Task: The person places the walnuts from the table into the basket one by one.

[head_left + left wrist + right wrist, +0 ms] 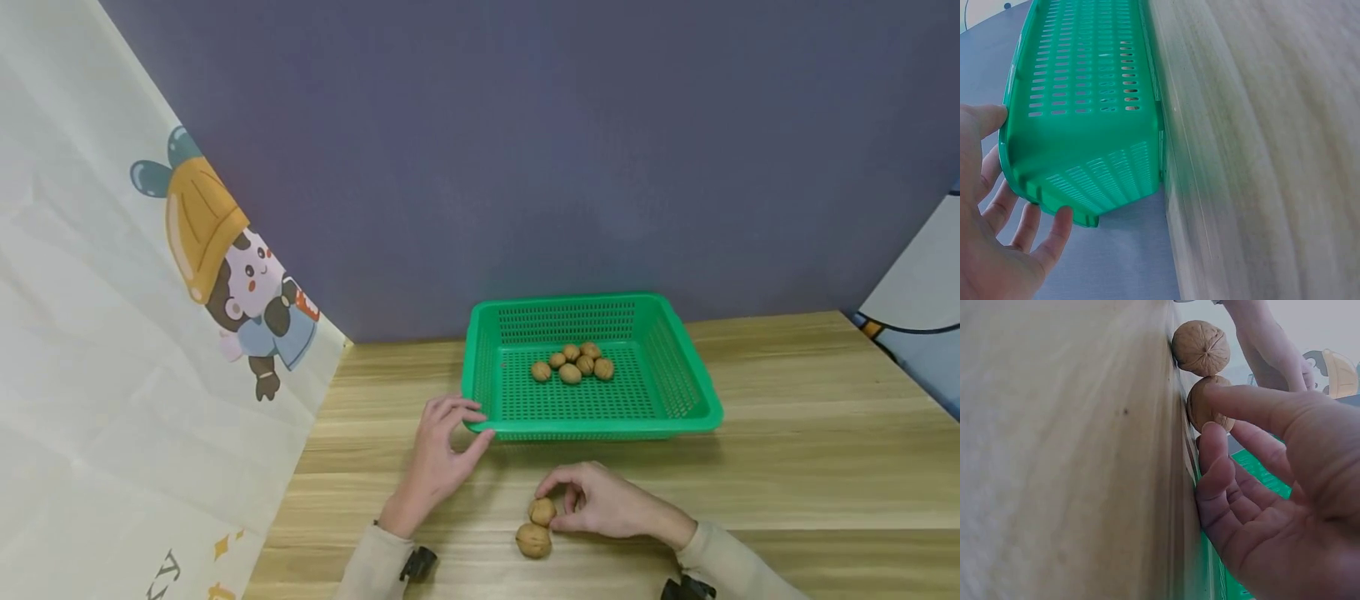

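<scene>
My right hand [600, 500] is low over the table, thumb and index finger pinching a walnut [542, 511]. That walnut still sits at table level and touches a second, slightly larger walnut [533, 541] on its near side. In the right wrist view both walnuts show, the pinched walnut [1200, 403] partly behind the thumb. My left hand [442, 454] touches the near left corner of a green plastic basket [592, 429], fingers spread loosely along the rim and thumb at the front. Several walnuts [571, 373] lie grouped on the basket's slotted floor.
The basket stands on a wood-grain table [810, 467] close to a dark blue-grey wall panel [525, 167]. To the left hangs a white sheet [90, 375] printed with a cartoon figure. Another printed surface [922, 292] shows at the right edge.
</scene>
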Action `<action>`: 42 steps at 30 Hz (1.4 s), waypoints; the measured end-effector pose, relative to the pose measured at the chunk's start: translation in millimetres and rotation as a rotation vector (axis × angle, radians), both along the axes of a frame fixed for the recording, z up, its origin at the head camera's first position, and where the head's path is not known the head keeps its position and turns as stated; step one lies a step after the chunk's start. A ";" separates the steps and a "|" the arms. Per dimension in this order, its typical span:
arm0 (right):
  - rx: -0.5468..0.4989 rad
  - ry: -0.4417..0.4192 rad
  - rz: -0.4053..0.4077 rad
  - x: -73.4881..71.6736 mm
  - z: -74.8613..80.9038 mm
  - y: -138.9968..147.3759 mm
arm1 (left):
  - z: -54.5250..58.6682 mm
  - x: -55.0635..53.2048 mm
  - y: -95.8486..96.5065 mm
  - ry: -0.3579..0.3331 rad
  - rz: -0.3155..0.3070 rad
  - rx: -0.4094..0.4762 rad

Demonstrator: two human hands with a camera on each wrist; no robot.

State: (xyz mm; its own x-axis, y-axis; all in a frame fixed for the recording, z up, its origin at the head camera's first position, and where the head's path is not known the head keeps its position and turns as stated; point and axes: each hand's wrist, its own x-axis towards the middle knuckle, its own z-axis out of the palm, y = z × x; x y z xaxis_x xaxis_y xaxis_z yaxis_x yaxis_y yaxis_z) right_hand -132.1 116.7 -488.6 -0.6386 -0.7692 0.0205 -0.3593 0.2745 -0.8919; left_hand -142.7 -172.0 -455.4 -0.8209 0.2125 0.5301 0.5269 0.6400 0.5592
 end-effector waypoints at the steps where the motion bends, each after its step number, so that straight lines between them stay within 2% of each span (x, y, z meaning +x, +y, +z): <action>1: 0.001 0.000 -0.001 -0.1 0.2 -0.1 | 0.1 0.0 0.0 0.001 0.001 0.000; 13: -0.014 -0.017 -0.047 1.7 7.9 -2.2 | -0.8 -1.2 -0.3 0.023 -0.002 -0.001; 22: 0.017 -0.029 0.016 3.1 7.9 -6.1 | -0.4 -0.1 -0.9 0.021 -0.002 -0.004; 33: 0.010 0.003 0.015 6.1 12.9 -9.0 | -1.0 1.2 -0.1 0.020 0.007 -0.013; 38: -0.016 0.011 0.016 5.6 22.7 -5.3 | 0.2 1.5 -0.1 0.028 0.001 -0.012; 42: -0.011 0.006 0.024 4.9 38.4 -1.4 | 2.0 1.8 0.0 0.022 0.005 -0.012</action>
State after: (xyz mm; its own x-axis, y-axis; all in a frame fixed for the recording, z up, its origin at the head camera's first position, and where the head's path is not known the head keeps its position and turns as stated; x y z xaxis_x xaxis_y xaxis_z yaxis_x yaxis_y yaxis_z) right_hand -127.2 115.3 -450.2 -0.6202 -0.7837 0.0333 -0.3712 0.2558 -0.8926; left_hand -140.9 -172.0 -453.4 -0.8102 0.2151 0.5452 0.5356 0.6495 0.5397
